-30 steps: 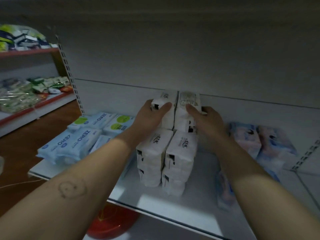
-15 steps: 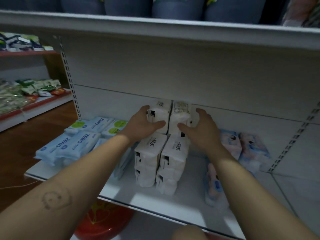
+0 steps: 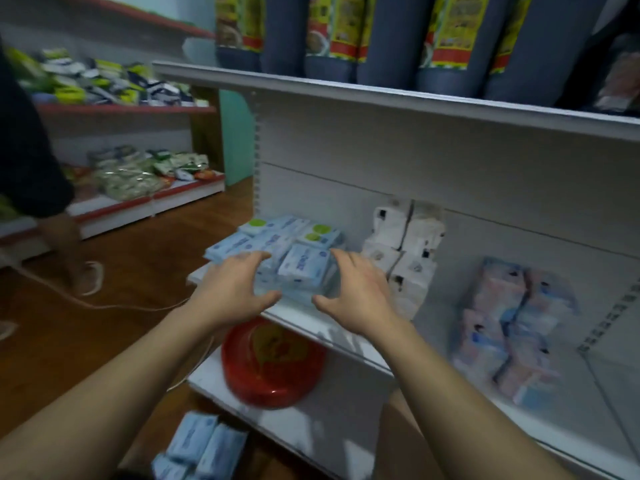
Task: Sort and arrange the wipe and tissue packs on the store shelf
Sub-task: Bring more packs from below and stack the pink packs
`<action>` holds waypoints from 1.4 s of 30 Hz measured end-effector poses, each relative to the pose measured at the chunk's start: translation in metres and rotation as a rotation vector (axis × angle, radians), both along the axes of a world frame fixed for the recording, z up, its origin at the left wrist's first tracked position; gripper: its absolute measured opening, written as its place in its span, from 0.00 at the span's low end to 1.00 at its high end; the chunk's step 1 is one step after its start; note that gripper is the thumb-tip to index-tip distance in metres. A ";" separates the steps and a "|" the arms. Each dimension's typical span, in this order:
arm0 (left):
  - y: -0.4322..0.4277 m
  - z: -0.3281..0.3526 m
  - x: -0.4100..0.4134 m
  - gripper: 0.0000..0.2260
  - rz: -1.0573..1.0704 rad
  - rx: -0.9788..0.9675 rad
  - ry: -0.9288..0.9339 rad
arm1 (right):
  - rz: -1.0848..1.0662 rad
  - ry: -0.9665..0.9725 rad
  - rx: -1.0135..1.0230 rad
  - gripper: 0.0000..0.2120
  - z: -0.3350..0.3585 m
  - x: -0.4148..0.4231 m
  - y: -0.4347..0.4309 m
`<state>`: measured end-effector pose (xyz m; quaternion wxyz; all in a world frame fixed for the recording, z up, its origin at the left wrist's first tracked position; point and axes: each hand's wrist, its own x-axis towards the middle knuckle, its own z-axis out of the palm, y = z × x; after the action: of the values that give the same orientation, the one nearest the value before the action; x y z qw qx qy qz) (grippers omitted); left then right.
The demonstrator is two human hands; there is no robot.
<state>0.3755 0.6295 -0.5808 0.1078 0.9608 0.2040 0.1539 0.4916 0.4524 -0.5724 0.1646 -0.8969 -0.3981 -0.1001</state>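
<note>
Middle shelf (image 3: 349,332), white metal, holds three groups of packs. At its left end: a heap of blue wipe packs (image 3: 277,247), lying flat and overlapping, long axes running roughly from the shelf's front edge back toward the rear panel, a few tops showing green round labels. Just right of them: white tissue packs (image 3: 403,252), stacked two wide and several high against the back panel, short ends facing out. Well apart to the right: pink-and-blue packs (image 3: 512,327), standing in a leaning block (blurred, print unreadable). Left hand (image 3: 230,291) fingers spread and curved, at the front left of the blue heap; right hand (image 3: 355,292) likewise spread, at the heap's front right. Both are near the packs with nothing gripped; contact cannot be told. Lower shelf carries a red round basin (image 3: 273,365), its contents unclear. On the floor below, two more blue packs (image 3: 204,445) lie side by side. Upper shelf (image 3: 398,95) bears tall dark bags (image 3: 384,36) with yellow-red labels, standing upright.
</note>
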 end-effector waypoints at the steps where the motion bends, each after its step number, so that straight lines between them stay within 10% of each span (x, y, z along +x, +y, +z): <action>1: 0.006 -0.008 -0.022 0.35 0.036 -0.001 0.018 | 0.029 0.026 -0.022 0.39 -0.009 -0.012 0.007; 12: 0.010 -0.077 -0.168 0.34 0.393 -0.140 0.218 | 0.249 0.237 -0.276 0.37 -0.068 -0.117 0.059; 42: 0.064 -0.313 -0.173 0.28 0.710 -0.649 0.600 | 0.326 0.648 -0.776 0.29 -0.315 -0.142 0.184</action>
<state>0.2020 0.6934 -0.8936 0.2766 0.7526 0.5730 -0.1695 0.3494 0.6368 -0.8875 -0.0513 -0.8034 -0.4687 0.3637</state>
